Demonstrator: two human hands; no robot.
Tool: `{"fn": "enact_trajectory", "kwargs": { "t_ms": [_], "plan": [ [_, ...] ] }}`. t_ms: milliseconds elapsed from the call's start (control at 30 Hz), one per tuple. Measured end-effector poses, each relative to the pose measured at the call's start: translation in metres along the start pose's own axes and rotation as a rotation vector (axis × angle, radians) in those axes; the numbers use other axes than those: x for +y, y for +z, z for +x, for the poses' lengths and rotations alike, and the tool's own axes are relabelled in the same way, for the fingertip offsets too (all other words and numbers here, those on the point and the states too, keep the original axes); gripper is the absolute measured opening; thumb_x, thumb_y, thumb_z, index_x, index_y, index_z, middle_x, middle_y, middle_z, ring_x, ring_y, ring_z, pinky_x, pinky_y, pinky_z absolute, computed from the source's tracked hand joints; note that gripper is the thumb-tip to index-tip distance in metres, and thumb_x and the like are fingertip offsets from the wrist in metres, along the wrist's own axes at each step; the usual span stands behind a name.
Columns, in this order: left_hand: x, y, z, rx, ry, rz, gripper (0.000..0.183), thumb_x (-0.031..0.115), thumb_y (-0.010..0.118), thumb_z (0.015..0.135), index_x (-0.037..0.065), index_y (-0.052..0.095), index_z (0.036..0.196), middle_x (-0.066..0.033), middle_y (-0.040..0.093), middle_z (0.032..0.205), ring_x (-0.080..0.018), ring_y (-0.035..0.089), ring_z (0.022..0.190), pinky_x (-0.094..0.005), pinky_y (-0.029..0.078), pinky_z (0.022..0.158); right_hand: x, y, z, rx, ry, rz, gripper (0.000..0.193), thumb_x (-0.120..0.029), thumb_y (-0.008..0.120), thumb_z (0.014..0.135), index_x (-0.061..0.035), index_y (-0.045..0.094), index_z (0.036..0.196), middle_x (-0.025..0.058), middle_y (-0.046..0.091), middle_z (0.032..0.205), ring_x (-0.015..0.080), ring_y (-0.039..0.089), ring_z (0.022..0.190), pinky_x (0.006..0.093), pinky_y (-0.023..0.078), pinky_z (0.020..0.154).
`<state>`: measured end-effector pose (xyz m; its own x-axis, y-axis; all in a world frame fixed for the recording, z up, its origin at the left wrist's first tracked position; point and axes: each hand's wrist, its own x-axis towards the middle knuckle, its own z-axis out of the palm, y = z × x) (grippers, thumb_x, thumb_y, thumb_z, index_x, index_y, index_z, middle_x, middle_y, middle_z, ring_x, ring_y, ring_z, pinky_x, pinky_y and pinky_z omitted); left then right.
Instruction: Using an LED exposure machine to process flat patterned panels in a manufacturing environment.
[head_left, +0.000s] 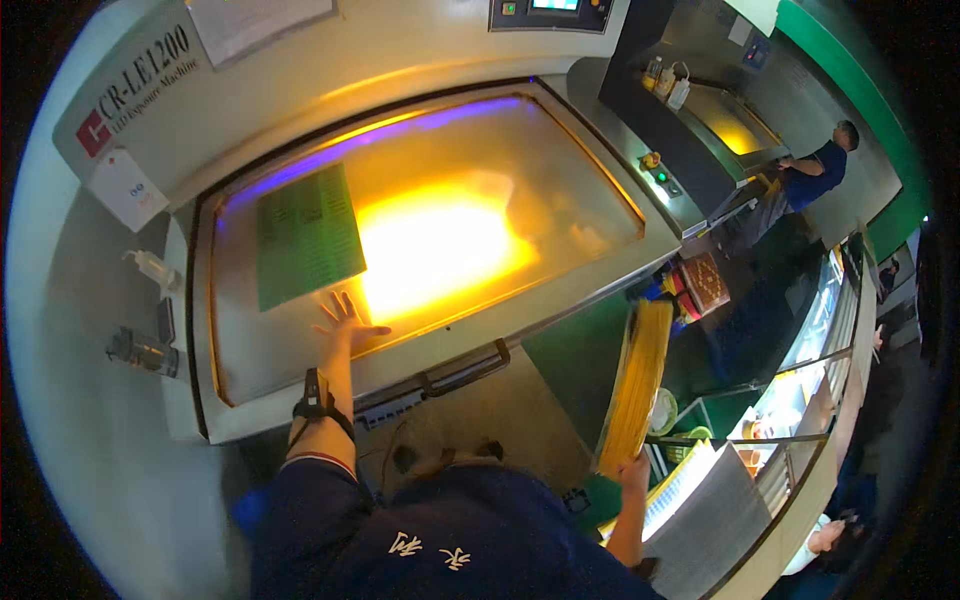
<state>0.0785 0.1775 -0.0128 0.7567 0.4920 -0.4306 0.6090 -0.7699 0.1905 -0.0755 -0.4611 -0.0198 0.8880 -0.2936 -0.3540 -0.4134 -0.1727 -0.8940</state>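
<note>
A green printed panel [308, 238] lies flat on the left half of the large glass bed [570, 150] of a machine. My left hand [345, 320] is open, fingers spread, on the bed at the panel's lower right corner. A wide black strap with a small device [316, 400] is around that wrist. Off to the right, my right hand [633, 472] grips the lower end of a long amber-yellow sheet [638, 385], seen nearly edge-on and tilted. Its fingers are partly hidden. Bright yellow light glares across the middle of the bed.
A black handle [465, 370] runs along the machine's front edge. Bottles [150, 268] stand left of the bed. At right are a red-and-brown box [703, 284] and a lit rack [790, 400]. Farther back, another person [812, 175] works at a similar machine.
</note>
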Motion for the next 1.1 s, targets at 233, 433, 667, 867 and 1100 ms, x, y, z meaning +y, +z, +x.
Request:
{"fn": "enact_trajectory", "kwargs": {
  "t_ms": [233, 433, 667, 867, 1100],
  "plan": [
    [0.031, -0.022, -0.087, 0.295, 0.638, 0.211, 0.118, 0.062, 0.074, 0.068, 0.013, 0.012, 0.155, -0.0116, 0.006, 0.162, -0.041, 0.0, 0.148, -0.0706, 0.01, 0.111, -0.225, 0.112, 0.06, -0.483, -0.694, -0.943, 0.042, -0.009, 0.062, 0.076, -0.0071, 0.062, 0.118, 0.0201, 0.068, 0.106, 0.0388, 0.065, 0.098, 0.0449, 0.052, 0.083],
    [-0.092, -0.034, -0.123, -0.027, 0.511, -0.019, 0.085, 0.031, 0.07, 0.079, 0.02, 0.028, 0.152, -0.0097, 0.029, 0.156, -0.0457, 0.035, 0.135, -0.0688, 0.027, 0.106, -0.294, 0.321, 0.033, -0.771, -1.453, -1.081, 0.039, -0.007, 0.057, 0.082, -0.0135, 0.06, 0.12, 0.0083, 0.065, 0.121, 0.0306, 0.062, 0.111, 0.0431, 0.05, 0.091],
    [-0.19, -0.06, -0.09, -0.059, 0.379, 0.369, 0.071, 0.012, 0.059, 0.082, 0.018, 0.037, 0.148, -0.0077, 0.044, 0.149, -0.0335, 0.054, 0.12, -0.0499, 0.038, 0.106, -0.225, 0.468, 0.028, -0.987, -1.351, -1.133, 0.048, -0.014, 0.055, 0.087, -0.016, 0.05, 0.135, 0.0083, 0.054, 0.137, 0.0274, 0.053, 0.126, 0.0465, 0.043, 0.101],
    [-0.201, -0.172, 0.086, -0.039, 0.238, 0.069, 0.065, 0.003, 0.059, 0.08, 0.016, 0.046, 0.142, -0.0158, 0.059, 0.129, -0.0371, 0.058, 0.114, -0.0486, 0.047, 0.097, -0.293, 0.649, 0.127, -0.958, -1.307, -1.023, 0.053, -0.008, 0.059, 0.08, -0.0109, 0.053, 0.133, 0.0124, 0.062, 0.127, 0.0304, 0.061, 0.112, 0.0434, 0.05, 0.092],
    [-0.232, -0.269, 0.323, 0.109, 0.335, 0.015, 0.053, 0.002, 0.058, 0.081, 0.016, 0.056, 0.132, -0.0173, 0.065, 0.116, -0.037, 0.062, 0.108, -0.0471, 0.05, 0.093, -0.412, 0.851, 0.232, -0.937, -1.028, -1.498, 0.072, -0.009, 0.059, 0.076, -0.0315, 0.045, 0.143, 0.0094, 0.059, 0.133, 0.0313, 0.06, 0.115, 0.0425, 0.05, 0.093]
  ]
}}
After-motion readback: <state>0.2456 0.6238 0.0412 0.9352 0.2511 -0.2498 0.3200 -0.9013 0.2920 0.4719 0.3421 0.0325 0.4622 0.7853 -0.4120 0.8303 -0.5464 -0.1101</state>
